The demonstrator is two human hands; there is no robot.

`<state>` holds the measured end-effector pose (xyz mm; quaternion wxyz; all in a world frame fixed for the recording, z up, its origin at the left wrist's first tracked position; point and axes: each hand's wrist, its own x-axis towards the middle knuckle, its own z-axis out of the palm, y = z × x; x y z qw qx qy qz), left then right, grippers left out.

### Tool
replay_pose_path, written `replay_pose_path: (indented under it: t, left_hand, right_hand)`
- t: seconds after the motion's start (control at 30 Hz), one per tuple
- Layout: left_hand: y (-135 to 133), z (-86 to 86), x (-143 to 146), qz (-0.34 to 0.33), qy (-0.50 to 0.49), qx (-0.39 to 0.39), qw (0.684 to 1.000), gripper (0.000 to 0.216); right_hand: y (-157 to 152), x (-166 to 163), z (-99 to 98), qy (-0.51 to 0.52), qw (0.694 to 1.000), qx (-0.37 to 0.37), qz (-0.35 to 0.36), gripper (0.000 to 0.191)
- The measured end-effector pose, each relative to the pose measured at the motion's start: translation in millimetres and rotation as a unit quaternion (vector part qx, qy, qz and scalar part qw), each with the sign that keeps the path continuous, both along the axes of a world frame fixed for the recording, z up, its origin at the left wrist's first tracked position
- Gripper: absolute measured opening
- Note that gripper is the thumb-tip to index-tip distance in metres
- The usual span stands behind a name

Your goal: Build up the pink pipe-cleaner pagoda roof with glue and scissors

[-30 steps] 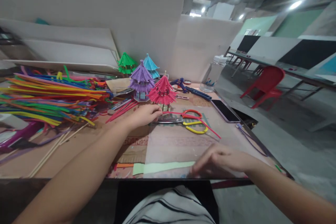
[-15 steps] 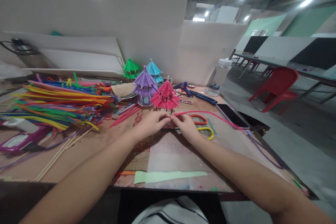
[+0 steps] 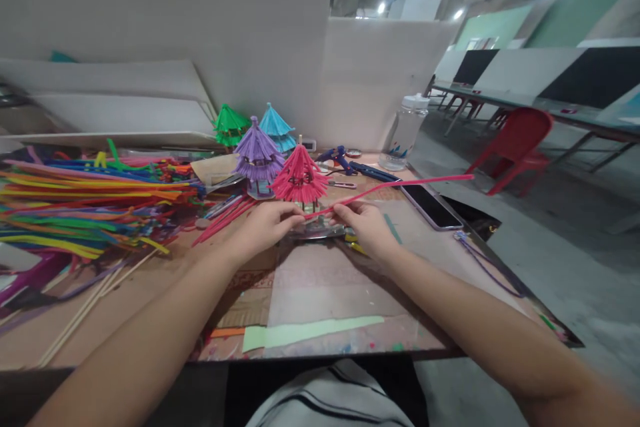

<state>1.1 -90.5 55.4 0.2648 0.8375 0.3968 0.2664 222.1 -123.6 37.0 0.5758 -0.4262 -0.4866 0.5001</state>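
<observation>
both the left hand (image 3: 265,227) and right hand (image 3: 363,227) pinch a long pink fuzzy pipe cleaner (image 3: 400,187) above the cluttered brown cardboard-covered table (image 3: 150,280). white foam boards (image 3: 250,33) wall the table; a red plastic chair (image 3: 515,147) stands beyond.

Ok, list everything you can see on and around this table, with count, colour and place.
pipe cleaner: one, pink, held by both hands, free end pointing right
pagoda models: four; pink in front, purple, blue, green behind
pipe cleaner pile: many, mixed colours, left of table
wooden sticks: a few, tan, front left
phone: one, dark, right of table
jar: one, clear with white lid, back right
glue gun: one, blue, behind the pink model
paper strip: one, pale green, front edge
chair: one, red, on floor to the right
left hand: pinching the pipe cleaner
right hand: pinching the pipe cleaner
</observation>
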Motion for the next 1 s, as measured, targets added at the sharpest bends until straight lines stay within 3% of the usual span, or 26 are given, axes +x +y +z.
replay_pose_path:
  t: [0.2,0.43,1.0]
  left_hand:
    - [8.3,4.6,-11.2,0.009,-0.015,-0.011,1.0,0.033]
    - [8.5,8.3,-15.0,0.01,-0.007,-0.017,1.0,0.037]
    - [2.1,20.3,-16.0,0.032,-0.033,-0.021,0.999,0.031]
  right_hand:
    - [7.2,33.9,21.3,0.034,0.998,0.047,-0.034,0.041]
    - [2.6,41.7,38.4,0.088,0.992,0.09,-0.023,0.04]
    - [9.6,51.6,32.4,0.054,0.991,0.11,-0.047,0.043]
